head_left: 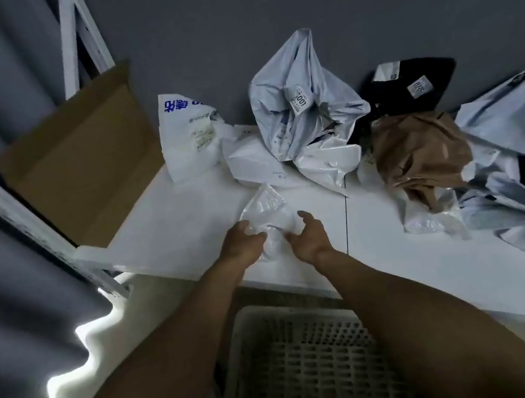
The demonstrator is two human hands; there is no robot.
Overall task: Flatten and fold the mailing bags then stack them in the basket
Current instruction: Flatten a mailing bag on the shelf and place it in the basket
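**Crumpled clear bag held in both your hands over the table's near edge**

You hold a small crumpled clear plastic bag [265, 214] just above the white table [172, 227], close to its near edge. Your left hand [244, 245] grips the bag's left side with its fingers [245, 227] curled over the plastic. Your right hand [307, 238] pinches the right side between thumb and curled fingers. The two hands sit close together, with the bag bunched between them.

Just beyond the bag lies a flat white mailing bag [259, 164]. Behind it, against the grey wall, a white bag with blue print [189, 131] and a puffed grey mailing bag [300, 98] stand up. To your right lie a black bag [415, 83], a tan bag [420, 151] and more white bags [515, 118], heaped and touching.

An open cardboard box [82, 166] stands at the table's left end. The perforated white basket [303, 365] sits below the table's near edge, between your forearms. A grey curtain [1, 242] hangs on your left
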